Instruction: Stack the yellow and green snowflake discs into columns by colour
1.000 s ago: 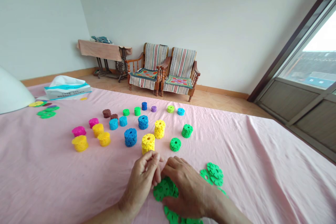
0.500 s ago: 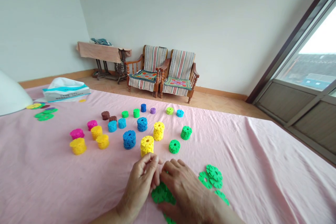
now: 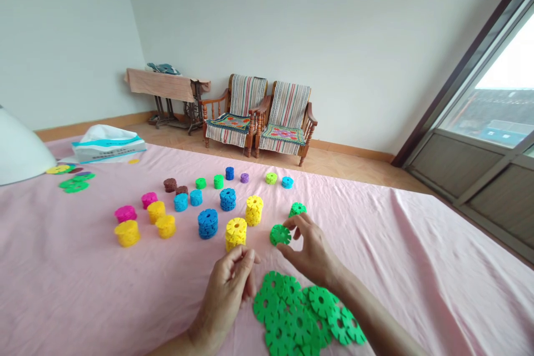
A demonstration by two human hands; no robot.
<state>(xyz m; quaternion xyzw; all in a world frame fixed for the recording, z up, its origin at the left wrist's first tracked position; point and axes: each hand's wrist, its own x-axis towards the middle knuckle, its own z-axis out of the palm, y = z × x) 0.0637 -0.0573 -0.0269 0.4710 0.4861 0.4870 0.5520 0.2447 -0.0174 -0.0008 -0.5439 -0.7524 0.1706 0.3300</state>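
Head view, one entry per item.

- Right hand (image 3: 311,250): a second ago it lies flat over the green pile, touching the left hand. Now it is lifted off and reaches forward, well apart from the pile. The index finger and thumb close as a pinch on the right edge of a green disc (image 3: 280,234).
- Green disc: lies flat, just left of the right fingertips, at the spot where a short green stack stood before. I cannot tell whether it rests on that stack or is held just above it.
- Green pile (image 3: 300,311): uncovered since the hand left. Loose discs overlap on the cloth (image 3: 83,289), just below the right wrist and right of the left fingers.
- Left hand (image 3: 231,283): barely moved. Its fingers curl with the tips drawn together, and I cannot tell whether they hold anything.
- Yellow stack (image 3: 236,232): upright, just beyond the left fingertips, unchanged.
- Green stack (image 3: 297,209): just behind the right fingers, partly hidden by them.
- Blue stack (image 3: 207,222): left of the yellow stack, untouched.
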